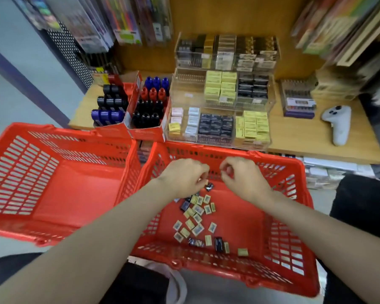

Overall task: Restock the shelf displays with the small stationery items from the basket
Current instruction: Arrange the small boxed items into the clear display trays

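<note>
Both hands reach into the right red basket (294, 216), whose floor is strewn with small yellow and dark stationery boxes (198, 218). The left hand (184, 177) has its fingers curled, pinching something pale, with a dark box (209, 186) just beside them (whether held, I cannot tell). The right hand (241, 174) is curled; what it holds, if anything, is hidden. Beyond, the clear acrylic display (219, 110) stands on the wooden shelf (316, 141); the left red basket (59, 183) sits alongside.

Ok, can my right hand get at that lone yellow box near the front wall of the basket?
Probably yes. The lone yellow box lies by itself on the basket floor, nothing over it. The right hand hovers inside the same basket, fingers curled, so it only needs to draw back.
</note>
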